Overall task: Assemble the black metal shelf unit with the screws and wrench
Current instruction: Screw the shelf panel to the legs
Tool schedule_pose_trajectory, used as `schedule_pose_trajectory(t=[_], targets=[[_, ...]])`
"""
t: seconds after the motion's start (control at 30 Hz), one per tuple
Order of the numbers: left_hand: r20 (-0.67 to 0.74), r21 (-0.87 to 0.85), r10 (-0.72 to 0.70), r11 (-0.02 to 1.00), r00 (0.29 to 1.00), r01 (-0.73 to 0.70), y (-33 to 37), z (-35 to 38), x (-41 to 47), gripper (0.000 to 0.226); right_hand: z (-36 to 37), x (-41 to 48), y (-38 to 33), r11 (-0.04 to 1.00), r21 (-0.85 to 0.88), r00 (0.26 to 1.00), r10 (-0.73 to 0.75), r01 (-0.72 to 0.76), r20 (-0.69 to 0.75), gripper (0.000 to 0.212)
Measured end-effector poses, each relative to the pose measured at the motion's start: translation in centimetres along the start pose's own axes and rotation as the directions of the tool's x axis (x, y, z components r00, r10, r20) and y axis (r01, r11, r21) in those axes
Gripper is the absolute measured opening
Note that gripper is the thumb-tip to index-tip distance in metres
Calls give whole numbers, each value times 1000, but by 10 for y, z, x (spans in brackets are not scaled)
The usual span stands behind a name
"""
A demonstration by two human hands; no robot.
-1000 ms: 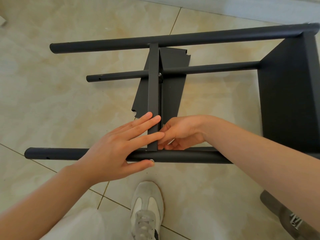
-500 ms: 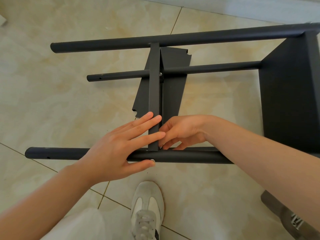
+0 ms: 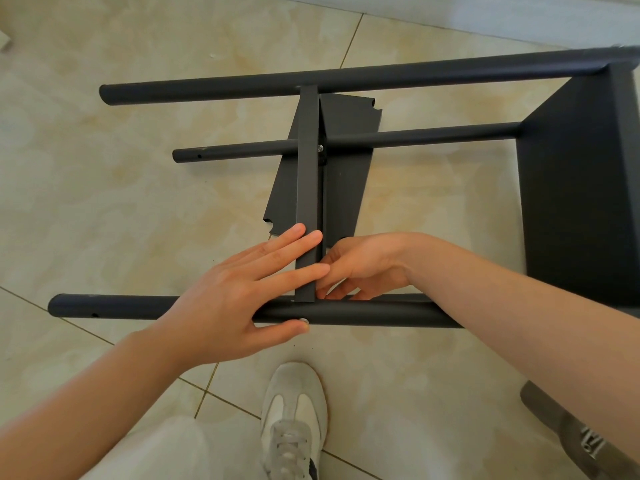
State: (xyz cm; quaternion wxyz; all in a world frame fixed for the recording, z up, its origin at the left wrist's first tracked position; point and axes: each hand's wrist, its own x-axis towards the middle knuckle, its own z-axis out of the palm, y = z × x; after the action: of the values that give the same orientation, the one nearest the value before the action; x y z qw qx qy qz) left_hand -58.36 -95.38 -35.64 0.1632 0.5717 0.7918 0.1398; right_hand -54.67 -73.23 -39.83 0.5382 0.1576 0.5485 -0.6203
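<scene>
The black shelf unit lies on its side on the tiled floor, with a far post (image 3: pixel 346 79), a thinner middle post (image 3: pixel 415 136) and a near post (image 3: pixel 381 315). A shelf panel (image 3: pixel 307 161) stands on edge between the posts; a second panel (image 3: pixel 581 188) is at the right end. My left hand (image 3: pixel 235 299) lies flat with straight fingers pressing the panel's edge. Its thumb tip touches a silver screw head (image 3: pixel 304 320) in the near post. My right hand (image 3: pixel 367 265) is behind the panel at the same joint, fingers curled. What those fingers hold is hidden.
Another screw (image 3: pixel 320 147) shows where the panel meets the middle post. My white shoe (image 3: pixel 294 420) stands just in front of the near post. A grey tray (image 3: pixel 571 441) with metal hardware lies at the bottom right. A pale wall base (image 3: pixel 485 12) runs along the top.
My right hand's fingers have shifted slightly at the joint behind the panel. My left hand and the shelf unit have stayed put.
</scene>
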Motion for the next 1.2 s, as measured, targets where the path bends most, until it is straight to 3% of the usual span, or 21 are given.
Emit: schedule_pose_trajectory(t=[0.17,0.37,0.53,0.7,0.83,1.2], targets=[[-11,-4,2,1000,1000,-2,1,0,0,62,-3,-3,0,999,24,999,-25,24,39,9],[-5,14,1,1000,1000,-1,0,0,0,63,-2,-2,-1,999,34,1000,-4,3,16,8],[-5,24,1,1000,1000,-1,0,1,0,63,0,2,0,999,22,1000,30,-30,-1,26],[-5,17,1,1000,1000,-1,0,0,0,62,-5,-2,1,1000,30,1000,5,-6,29,9],[-9,18,-1,1000,1000,1,0,0,0,62,-4,1,2,1000,-16,1000,1,0,26,19],[-18,-16,-9,1000,1000,8,3,0,0,61,-3,-4,1,997,-58,999,-45,45,13,11]])
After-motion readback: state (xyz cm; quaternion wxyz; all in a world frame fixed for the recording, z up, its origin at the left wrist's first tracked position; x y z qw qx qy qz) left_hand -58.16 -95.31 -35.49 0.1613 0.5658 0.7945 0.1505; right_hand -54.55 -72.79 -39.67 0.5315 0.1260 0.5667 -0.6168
